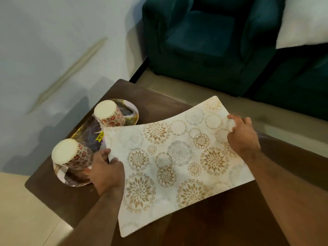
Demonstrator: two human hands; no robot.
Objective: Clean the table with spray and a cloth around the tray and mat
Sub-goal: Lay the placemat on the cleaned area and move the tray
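Observation:
A white mat (177, 160) printed with gold and grey flower circles lies across the dark wooden table (159, 102). My left hand (106, 171) pinches the mat's left edge. My right hand (243, 135) grips its far right edge, and the mat bows a little between them. To the left, an oval patterned tray (85, 132) sits on the table, with the mat's left edge lapping over it. Two upturned cups with red flower prints stand on the tray, one at the far end (109, 114), one at the near end (71, 154). No spray bottle or cloth is in view.
A dark teal armchair (204, 38) stands beyond the table, with a white cushion or sheet (305, 20) at the upper right. A pale wall (53, 50) runs along the left. Beige floor (26, 210) surrounds the table.

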